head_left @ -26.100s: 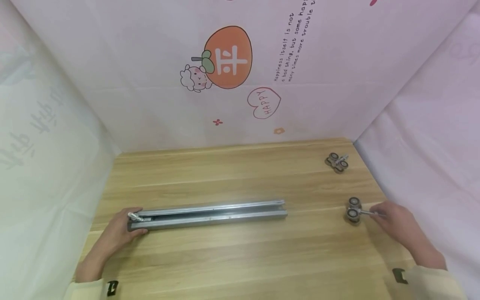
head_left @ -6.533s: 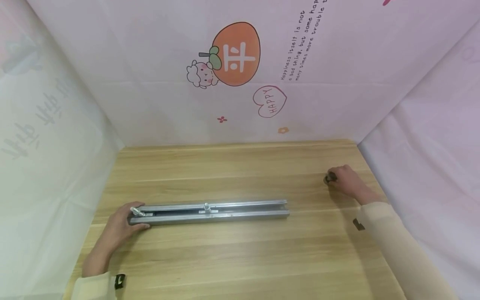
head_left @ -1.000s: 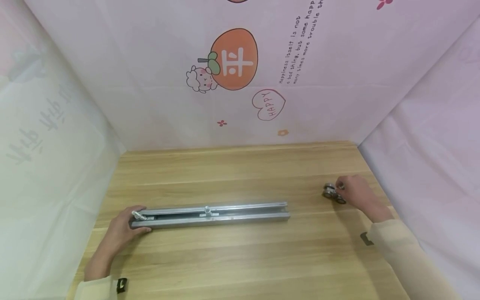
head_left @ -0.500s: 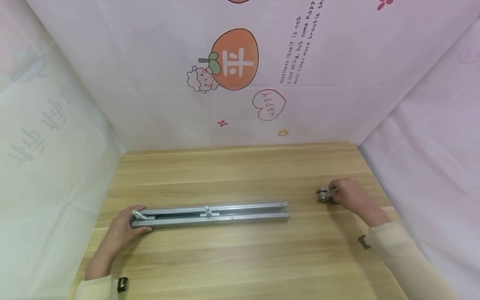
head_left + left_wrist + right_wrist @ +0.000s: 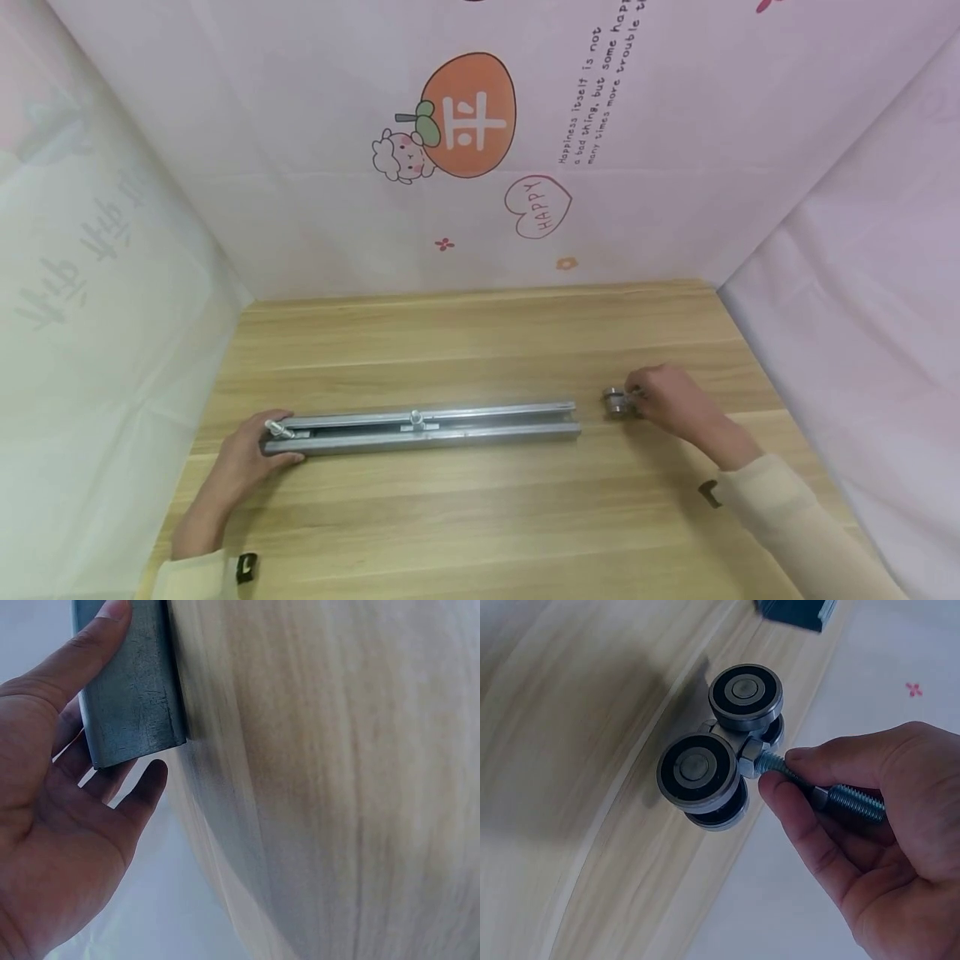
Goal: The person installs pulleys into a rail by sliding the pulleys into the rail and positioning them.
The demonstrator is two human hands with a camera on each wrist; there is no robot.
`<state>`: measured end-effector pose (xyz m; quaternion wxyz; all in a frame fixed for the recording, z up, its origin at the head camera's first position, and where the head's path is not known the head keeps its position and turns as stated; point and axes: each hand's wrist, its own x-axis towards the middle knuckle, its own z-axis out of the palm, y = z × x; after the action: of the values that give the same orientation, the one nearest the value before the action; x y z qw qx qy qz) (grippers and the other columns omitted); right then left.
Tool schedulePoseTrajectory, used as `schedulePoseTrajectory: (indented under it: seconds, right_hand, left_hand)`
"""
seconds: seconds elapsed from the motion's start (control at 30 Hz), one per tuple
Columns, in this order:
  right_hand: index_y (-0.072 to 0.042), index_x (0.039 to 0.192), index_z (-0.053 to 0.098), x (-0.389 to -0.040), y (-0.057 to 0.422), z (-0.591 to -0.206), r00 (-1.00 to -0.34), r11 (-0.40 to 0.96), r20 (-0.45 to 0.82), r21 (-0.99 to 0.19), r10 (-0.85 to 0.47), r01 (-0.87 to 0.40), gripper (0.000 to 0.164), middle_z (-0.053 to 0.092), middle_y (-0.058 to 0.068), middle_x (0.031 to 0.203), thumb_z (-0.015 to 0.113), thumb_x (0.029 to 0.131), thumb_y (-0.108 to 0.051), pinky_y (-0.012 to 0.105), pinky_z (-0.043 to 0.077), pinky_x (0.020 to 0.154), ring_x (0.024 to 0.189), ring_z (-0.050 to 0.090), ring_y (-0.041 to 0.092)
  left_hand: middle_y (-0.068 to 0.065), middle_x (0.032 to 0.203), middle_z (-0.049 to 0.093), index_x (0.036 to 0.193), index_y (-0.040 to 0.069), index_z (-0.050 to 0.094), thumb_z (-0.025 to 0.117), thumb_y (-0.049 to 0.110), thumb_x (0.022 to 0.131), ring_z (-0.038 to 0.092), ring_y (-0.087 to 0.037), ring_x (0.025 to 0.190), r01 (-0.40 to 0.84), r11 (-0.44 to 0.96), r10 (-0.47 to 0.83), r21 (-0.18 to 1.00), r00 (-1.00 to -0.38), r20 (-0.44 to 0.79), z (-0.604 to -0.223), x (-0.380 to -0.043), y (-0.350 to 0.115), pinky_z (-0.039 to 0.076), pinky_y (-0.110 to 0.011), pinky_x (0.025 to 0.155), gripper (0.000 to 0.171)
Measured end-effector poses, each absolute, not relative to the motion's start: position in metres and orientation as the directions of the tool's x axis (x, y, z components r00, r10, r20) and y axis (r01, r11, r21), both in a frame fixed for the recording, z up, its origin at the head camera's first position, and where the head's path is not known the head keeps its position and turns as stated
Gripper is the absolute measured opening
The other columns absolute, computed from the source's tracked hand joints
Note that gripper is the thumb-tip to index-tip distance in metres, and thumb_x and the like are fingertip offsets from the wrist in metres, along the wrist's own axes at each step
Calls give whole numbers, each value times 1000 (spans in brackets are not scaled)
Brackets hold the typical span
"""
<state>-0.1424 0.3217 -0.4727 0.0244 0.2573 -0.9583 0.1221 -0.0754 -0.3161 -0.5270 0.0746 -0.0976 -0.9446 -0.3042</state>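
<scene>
A steel channel track [image 5: 495, 435] lies across the wooden table with its slot facing up. My left hand [image 5: 238, 454] grips its left end, thumb on the near wall and fingers on the far side; the left wrist view shows the track's end [image 5: 139, 697] between them. One threaded bolt [image 5: 279, 430] leans out of the slot at that end, and another trolley bolt [image 5: 417, 419] stands up mid-track. Just off the track's right end, my right hand [image 5: 675, 402] pinches a four-wheeled roller trolley [image 5: 697, 771] by its bolt [image 5: 857, 804]. The wheels face the track.
The wooden table [image 5: 465, 517] runs back to a printed pale cloth wall [image 5: 322, 225]. More cloth hangs along the left side [image 5: 112, 333] and the right side [image 5: 862, 333].
Earlier one trolley bolt showed in the track; now two do. The last trolley, once at the back right, has come left and nearer with my right hand. My left hand stays on the track.
</scene>
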Motion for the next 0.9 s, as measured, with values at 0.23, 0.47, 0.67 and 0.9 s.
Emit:
schedulePoseTrajectory:
  seconds: [0.23,0.47,0.67,0.9]
  right_hand:
    - [-12,81,71,-135,304,-467,-863,832,64,-238,-501,-501,9,65,-8,73,72,77,-4,26,50,54,61,53,4]
    - [-13,84,71,-129,291,-466,-865,837,5,-249,-502,-487,10,66,-7,75,72,78,-5,24,50,53,62,53,3]
    - [-11,85,72,-129,283,-470,-868,840,-22,-262,-497,-475,9,68,-6,76,72,78,-5,21,50,53,60,52,2]
    - [-10,84,73,-127,276,-472,-855,826,0,-256,-519,-502,11,69,-5,75,73,77,-3,21,52,54,60,55,2]
  left_hand:
    - [-32,119,61,120,-5,61,89,13,57,56,-50,109,232,791,134,566,-969,209,-527,-76,-316,45,-65,92,71]
    - [-32,122,60,122,-4,60,89,17,59,55,-51,110,199,800,125,566,-978,166,-525,-75,-316,44,-66,94,73]
    - [-33,121,60,121,-5,60,89,15,58,55,-52,109,215,798,133,563,-974,184,-526,-75,-316,44,-67,93,72]
    - [-33,121,60,122,-5,60,89,16,59,55,-52,109,215,796,134,565,-974,181,-525,-74,-316,44,-67,93,73]
